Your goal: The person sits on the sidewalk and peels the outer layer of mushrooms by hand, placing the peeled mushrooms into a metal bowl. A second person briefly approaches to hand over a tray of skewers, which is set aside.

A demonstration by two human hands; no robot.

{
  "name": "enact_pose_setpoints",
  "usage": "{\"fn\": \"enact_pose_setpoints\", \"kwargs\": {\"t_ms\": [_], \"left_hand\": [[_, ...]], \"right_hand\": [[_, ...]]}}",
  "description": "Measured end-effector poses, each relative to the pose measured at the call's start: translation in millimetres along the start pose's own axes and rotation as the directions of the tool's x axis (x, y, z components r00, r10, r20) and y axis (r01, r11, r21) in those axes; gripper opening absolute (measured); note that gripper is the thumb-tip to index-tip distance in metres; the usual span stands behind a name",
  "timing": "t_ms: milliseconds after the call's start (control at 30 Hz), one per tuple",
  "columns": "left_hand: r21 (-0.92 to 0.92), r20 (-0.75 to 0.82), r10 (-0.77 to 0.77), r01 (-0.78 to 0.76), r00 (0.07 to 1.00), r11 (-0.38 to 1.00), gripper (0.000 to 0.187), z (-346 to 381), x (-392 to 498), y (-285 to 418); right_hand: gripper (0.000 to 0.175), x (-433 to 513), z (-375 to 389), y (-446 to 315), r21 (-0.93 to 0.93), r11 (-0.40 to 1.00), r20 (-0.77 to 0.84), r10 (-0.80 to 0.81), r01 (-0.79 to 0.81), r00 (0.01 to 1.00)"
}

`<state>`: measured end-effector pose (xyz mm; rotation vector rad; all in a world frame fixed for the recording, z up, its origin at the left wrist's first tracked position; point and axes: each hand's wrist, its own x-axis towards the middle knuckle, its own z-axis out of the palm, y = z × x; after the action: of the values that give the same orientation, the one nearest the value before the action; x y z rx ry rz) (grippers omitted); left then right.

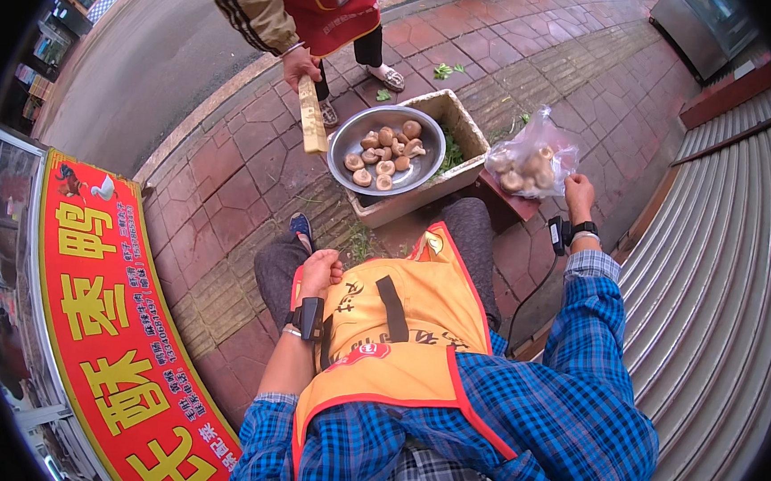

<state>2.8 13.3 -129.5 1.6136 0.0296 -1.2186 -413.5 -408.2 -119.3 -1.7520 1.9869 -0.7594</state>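
Note:
My right hand (578, 195) is closed at the edge of a clear plastic bag (546, 128) and appears to pinch it. Brown-capped mushrooms (524, 173) fill the bag, which rests on a low red stool (510, 202). My left hand (321, 273) is held above my thigh with its fingers curled in; no object shows in it. Ahead of my knees, a round metal basin (438, 152) holds several whole mushrooms (386, 153). The basin sits over the left part of a worn, pale foam box (471, 116), and leafy greens (450, 152) show inside the box.
Another person's hand (302, 67) grips a long pale yellowish bar (312, 116) left of the basin. Green leaf scraps (443, 71) lie on the paving (250, 157). A red sign (99, 301) bearing writing stands on the left, a ribbed metal shutter (705, 276) on the right.

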Motion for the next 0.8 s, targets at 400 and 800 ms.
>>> {"fn": "enact_pose_setpoints", "kwargs": {"t_ms": [400, 800], "left_hand": [[-0.066, 0.083, -0.177, 0.183, 0.981, 0.981, 0.031, 31.7, 132.7, -4.9], [-0.281, 0.041, -0.323, 0.321, 0.945, 0.904, 0.063, 102.8, 267.7, -26.4]], "right_hand": [[0.020, -45.6, 3.3, 15.9, 0.081, 0.973, 0.328, 0.179, -0.217, 0.927], [0.012, -105.0, -17.9, -3.4, -0.079, 0.901, 0.572, 0.391, -0.426, 0.721]]}}
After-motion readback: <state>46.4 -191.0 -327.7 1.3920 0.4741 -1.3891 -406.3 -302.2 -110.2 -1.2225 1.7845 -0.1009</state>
